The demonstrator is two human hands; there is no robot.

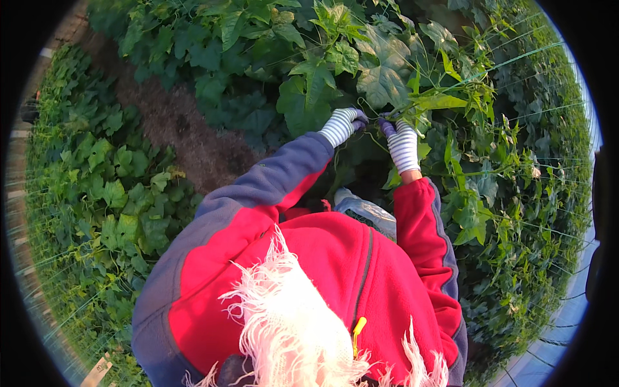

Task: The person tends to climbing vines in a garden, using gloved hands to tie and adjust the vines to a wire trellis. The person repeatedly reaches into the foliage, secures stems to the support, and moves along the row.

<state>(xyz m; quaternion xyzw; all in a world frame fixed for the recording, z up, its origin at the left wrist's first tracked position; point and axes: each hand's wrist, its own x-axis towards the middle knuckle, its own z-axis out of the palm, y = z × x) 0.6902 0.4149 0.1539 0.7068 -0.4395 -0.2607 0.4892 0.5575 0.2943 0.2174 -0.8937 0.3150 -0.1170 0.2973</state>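
Note:
Both my hands wear white-and-grey striped gloves with purple fingers, held close together at a climbing vine. My left hand (342, 126) has its fingers curled together at a thin, curling vine tendril (362, 102). Just to its right, my right hand (402, 142) grips a green vine stem (404, 113) near its upper end; leaves partly hide these fingertips. A broad, pale-mottled leaf (384, 67) hangs right above the hands. Below them, by my jacket front, is a translucent plastic bag (367, 213) with something green inside that I cannot make out.
Green trellis strings (512, 60) run through dense vines on the right. A strip of brown soil (179, 126) separates the foliage ahead from another leafy row (116, 203) on the left. A wooden stake (96, 370) bearing writing stands at lower left. Plastic sheeting (563, 309) edges the right side.

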